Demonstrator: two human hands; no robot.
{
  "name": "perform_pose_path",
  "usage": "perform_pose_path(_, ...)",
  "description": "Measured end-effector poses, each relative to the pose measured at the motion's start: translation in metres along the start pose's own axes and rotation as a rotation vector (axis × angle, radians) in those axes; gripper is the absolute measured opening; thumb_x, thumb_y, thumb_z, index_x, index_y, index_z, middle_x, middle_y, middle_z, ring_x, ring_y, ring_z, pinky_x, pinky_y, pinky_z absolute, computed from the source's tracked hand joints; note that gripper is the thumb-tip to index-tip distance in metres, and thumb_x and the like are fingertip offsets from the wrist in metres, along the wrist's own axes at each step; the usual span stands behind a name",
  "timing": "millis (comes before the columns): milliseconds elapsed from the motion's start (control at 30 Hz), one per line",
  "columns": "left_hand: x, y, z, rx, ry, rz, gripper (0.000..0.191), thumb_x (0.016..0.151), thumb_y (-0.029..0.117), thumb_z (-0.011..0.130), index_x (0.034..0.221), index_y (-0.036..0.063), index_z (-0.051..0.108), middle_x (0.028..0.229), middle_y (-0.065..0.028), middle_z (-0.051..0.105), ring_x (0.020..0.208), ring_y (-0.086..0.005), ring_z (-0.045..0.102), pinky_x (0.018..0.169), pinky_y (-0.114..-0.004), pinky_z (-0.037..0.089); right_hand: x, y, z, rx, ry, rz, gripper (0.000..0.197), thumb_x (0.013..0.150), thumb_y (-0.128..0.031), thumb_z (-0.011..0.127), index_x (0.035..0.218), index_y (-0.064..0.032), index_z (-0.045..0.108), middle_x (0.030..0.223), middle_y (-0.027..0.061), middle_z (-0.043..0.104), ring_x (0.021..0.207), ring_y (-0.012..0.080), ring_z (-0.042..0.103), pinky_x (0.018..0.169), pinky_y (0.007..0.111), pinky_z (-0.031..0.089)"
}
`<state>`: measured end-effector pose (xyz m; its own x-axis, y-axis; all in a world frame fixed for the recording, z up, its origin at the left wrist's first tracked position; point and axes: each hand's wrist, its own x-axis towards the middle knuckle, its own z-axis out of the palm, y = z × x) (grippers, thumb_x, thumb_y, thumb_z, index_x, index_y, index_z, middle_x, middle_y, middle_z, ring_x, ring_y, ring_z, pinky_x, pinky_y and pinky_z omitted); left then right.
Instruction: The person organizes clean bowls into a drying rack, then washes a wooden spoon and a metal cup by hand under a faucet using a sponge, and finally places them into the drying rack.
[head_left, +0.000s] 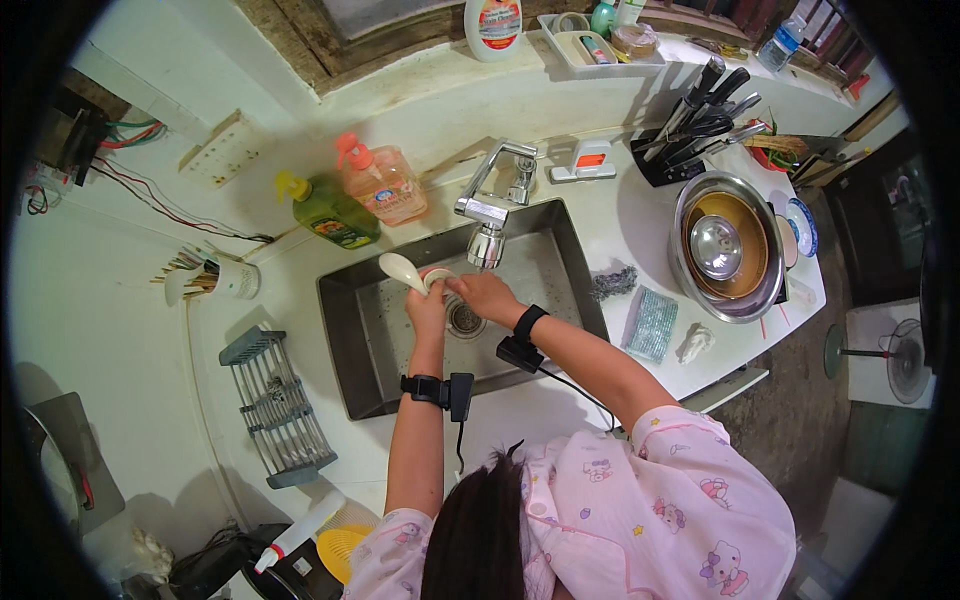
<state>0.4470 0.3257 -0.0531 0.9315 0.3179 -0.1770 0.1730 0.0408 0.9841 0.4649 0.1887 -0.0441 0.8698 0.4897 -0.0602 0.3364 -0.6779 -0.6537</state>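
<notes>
My left hand (427, 309) is over the steel sink (551, 292), gripping a white soup spoon (403, 271) whose bowl points up and left. A small round white item with a reddish rim (436, 276) lies between my hands; its exact kind is unclear. Against it press the fingers of my right hand (486, 297), just under the head of the chrome faucet (487, 244). Whether water runs from the faucet is hard to tell. Below my hands, the drain strainer (466, 321) shows in the sink floor. Black straps with small boxes circle both wrists.
Left of the sink stand two pump bottles, green (334, 214) and pink (385, 184), and a grey drain rack (277, 409). To the right are a steel wool pad (615, 283), a green scouring cloth (652, 325), nested metal bowls (684, 281) and a knife block (664, 161).
</notes>
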Motion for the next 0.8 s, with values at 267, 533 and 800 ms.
perform_pose_path(267, -0.001, 0.009, 0.004, -0.147, 0.141, 0.017, 0.020, 0.081, -0.006, 0.050, 0.101, -0.0028, 0.052, 0.096, -0.0120, 0.060, 0.086, -0.0175, 0.059, 0.074, -0.026, 0.049, -0.008, 0.030, -0.005, 0.608, -0.040, -0.112, 0.024, 0.088, -0.024, 0.043, 0.097, -0.0066, 0.057, 0.069, 0.0109, 0.061, 0.066, 0.0242, 0.060, 0.059, 0.037, 0.046)
perform_pose_path(533, -0.001, 0.008, 0.031, -0.457, -0.126, -0.189, 0.020, 0.087, 0.004, 0.048, 0.107, 0.0010, 0.047, 0.106, -0.0118, 0.056, 0.091, -0.0207, 0.059, 0.081, -0.034, 0.050, -0.041, 0.063, -0.044, 0.967, -0.274, 0.341, 0.033, 0.090, -0.036, 0.046, 0.094, -0.0061, 0.061, 0.063, -0.0007, 0.048, 0.056, 0.0096, 0.045, 0.058, 0.025, 0.042)
perform_pose_path(800, -0.010, -0.034, 0.046, -0.872, -0.330, -0.446, 0.033, 0.088, 0.006, 0.045, 0.120, 0.0036, 0.040, 0.115, -0.0136, 0.051, 0.103, -0.0262, 0.054, 0.089, -0.040, 0.046, -0.082, 0.080, -0.053, 0.889, 0.001, 0.351, 0.020, 0.088, -0.026, 0.052, 0.091, -0.0067, 0.057, 0.070, -0.0043, 0.046, 0.063, 0.0054, 0.044, 0.058, 0.022, 0.041)
